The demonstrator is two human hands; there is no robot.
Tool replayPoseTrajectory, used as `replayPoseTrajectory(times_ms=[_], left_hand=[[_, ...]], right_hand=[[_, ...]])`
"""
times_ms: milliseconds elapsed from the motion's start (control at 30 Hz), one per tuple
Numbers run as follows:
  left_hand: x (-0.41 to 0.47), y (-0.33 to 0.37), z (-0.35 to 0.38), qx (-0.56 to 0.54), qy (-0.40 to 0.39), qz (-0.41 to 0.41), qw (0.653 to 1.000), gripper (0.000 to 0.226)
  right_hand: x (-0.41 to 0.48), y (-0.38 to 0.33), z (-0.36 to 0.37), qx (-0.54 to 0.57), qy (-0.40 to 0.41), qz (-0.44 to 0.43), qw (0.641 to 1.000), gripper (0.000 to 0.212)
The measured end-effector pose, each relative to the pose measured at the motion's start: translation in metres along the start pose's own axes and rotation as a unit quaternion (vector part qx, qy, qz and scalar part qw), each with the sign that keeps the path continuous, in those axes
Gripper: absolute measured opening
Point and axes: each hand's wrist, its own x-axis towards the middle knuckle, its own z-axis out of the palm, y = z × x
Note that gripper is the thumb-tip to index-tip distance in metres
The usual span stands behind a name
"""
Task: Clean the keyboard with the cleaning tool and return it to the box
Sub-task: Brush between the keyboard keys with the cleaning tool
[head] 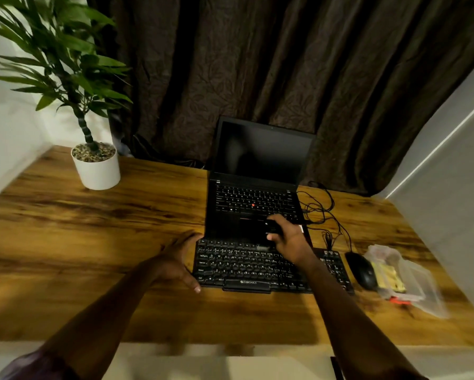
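Observation:
A black external keyboard (246, 267) lies flat on the wooden desk, in front of an open laptop. My left hand (179, 259) grips the keyboard's left end, thumb at the front corner and fingers around the back corner. My right hand (287, 237) is closed around a small black cleaning tool (271, 229). A pale brush tip (263, 247) below that hand touches the keyboard's top rows. A clear plastic box (411, 286) with yellow and orange contents lies open at the right, beyond the mouse.
The black laptop (255, 204), screen dark, stands just behind the keyboard. A black mouse (363, 271) and tangled cables (323, 212) lie to the right. A potted plant (96, 168) stands at the back left. A dark curtain hangs behind the wooden desk (93, 237).

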Motion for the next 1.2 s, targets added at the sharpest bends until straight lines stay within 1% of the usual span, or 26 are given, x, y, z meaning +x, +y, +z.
replayPoseTrajectory(times_ms=[67, 233, 367, 467, 600, 700, 900, 1067, 1200], left_hand=[[0.000, 0.000, 0.001, -0.008, -0.001, -0.002, 1.000, 0.152], [0.000, -0.005, 0.001, -0.013, 0.008, 0.004, 1.000, 0.150], [0.002, -0.009, 0.003, -0.013, 0.012, 0.009, 1.000, 0.153], [0.002, -0.010, 0.002, -0.016, 0.009, 0.010, 1.000, 0.150], [0.004, -0.008, 0.001, -0.004, 0.002, 0.001, 1.000, 0.156], [0.005, -0.007, 0.003, -0.006, 0.006, 0.009, 1.000, 0.154], [0.003, -0.008, 0.002, -0.014, 0.012, 0.012, 1.000, 0.157], [0.004, -0.012, 0.004, -0.004, 0.006, 0.004, 1.000, 0.156], [0.004, -0.004, 0.001, 0.009, 0.006, 0.002, 1.000, 0.155]], right_hand=[[-0.002, 0.004, -0.005, -0.006, 0.006, 0.003, 1.000, 0.045], [-0.009, 0.023, -0.028, -0.056, 0.010, 0.021, 0.998, 0.048], [-0.007, 0.016, -0.022, -0.078, 0.013, 0.011, 0.997, 0.049], [-0.002, 0.003, -0.005, -0.030, 0.007, 0.012, 0.999, 0.045], [0.001, -0.005, 0.003, 0.018, 0.011, 0.017, 1.000, 0.042], [-0.005, 0.001, -0.005, 0.017, 0.016, 0.020, 1.000, 0.042], [-0.008, 0.010, -0.018, -0.041, 0.011, 0.023, 0.999, 0.042], [0.004, -0.011, 0.007, -0.011, -0.021, -0.002, 1.000, 0.042], [0.006, -0.019, 0.016, 0.020, -0.015, -0.029, 0.999, 0.041]])
